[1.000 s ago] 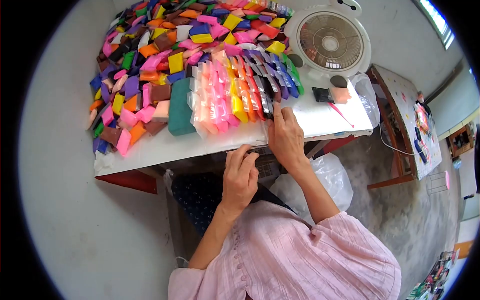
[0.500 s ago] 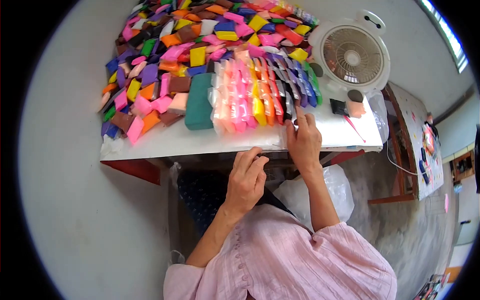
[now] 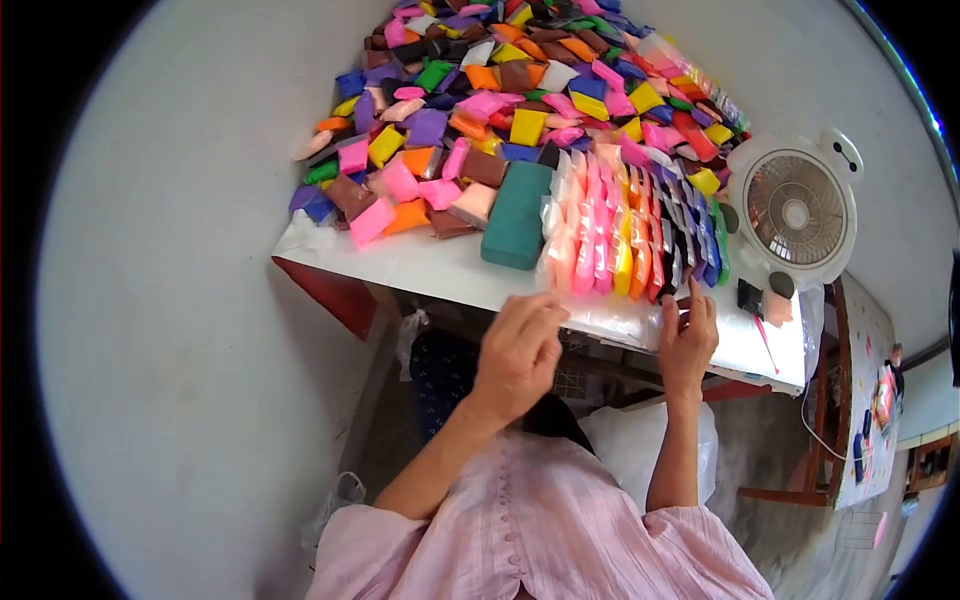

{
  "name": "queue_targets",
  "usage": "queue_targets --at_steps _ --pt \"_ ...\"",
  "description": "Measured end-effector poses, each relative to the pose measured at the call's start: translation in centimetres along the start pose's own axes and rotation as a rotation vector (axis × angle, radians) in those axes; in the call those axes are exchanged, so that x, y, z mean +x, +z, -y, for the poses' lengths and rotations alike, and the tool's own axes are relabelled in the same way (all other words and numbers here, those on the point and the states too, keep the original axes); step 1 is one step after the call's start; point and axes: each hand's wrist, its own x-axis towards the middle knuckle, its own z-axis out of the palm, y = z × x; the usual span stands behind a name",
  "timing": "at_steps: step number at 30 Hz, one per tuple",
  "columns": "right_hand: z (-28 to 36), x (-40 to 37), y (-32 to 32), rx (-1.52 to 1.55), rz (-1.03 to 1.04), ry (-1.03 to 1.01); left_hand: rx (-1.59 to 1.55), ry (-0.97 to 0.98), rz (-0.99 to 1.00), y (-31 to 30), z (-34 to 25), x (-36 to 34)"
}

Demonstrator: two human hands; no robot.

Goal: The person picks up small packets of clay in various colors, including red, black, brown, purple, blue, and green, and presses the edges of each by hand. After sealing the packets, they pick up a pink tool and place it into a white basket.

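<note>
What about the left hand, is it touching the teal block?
Apart. The head view shows bare white table between the left hand and the teal block.

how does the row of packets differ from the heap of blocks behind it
The row of packets is lined up side by side; the heap of blocks lies jumbled every way. The packets look long and narrow, the blocks short and chunky. The row ends at the right hand; the heap lies farther off. Both are many-coloured.
</note>
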Motion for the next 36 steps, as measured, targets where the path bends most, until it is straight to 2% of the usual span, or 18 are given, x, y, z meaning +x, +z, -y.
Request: queue_targets --at_steps 5,8,11,14,20,23,29,32,35,36 --pt "-1.1 -1.3 -0.5 0.112 -0.115 0.003 0.276 -0.139 -0.166 -4.5 4.3 2.1" --pt "-1.4 -1.4 0.0 0.148 -0.144 -0.028 0.403 -0.637 -0.123 -6.2 6.3 3.7" --pt "-1.4 -1.4 0.7 0.101 -0.173 -0.074 0.709 -0.622 -0.062 -5.3 8.8 5.3" --pt "-1.5 -1.3 0.9 0.020 -0.191 -0.125 0.881 -0.564 -0.021 -3.9 9.8 5.6" --pt "-1.6 -1.4 1.4 0.028 -0.243 -0.172 0.711 -0.542 -0.059 -4.2 10.5 4.4" --pt "-1.5 -1.5 1.5 0.019 -0.252 -0.171 0.659 -0.395 -0.089 -4.5 10.9 4.0" --pt "-1.5 -1.7 1.5 0.083 -0.258 -0.148 0.463 -0.325 -0.231 -6.8 10.2 3.8" --pt "-0.8 -2.0 0.8 0.238 -0.274 -0.062 0.299 -0.231 -0.344 -6.8 7.4 3.1" --pt "1.1 -3.6 0.1 0.262 -0.267 -0.057 0.332 0.012 -0.431 -5.5 5.3 2.2" --pt "2.4 -4.2 0.2 0.355 -0.228 -0.100 0.331 0.030 -0.404 -5.1 4.7 1.6"
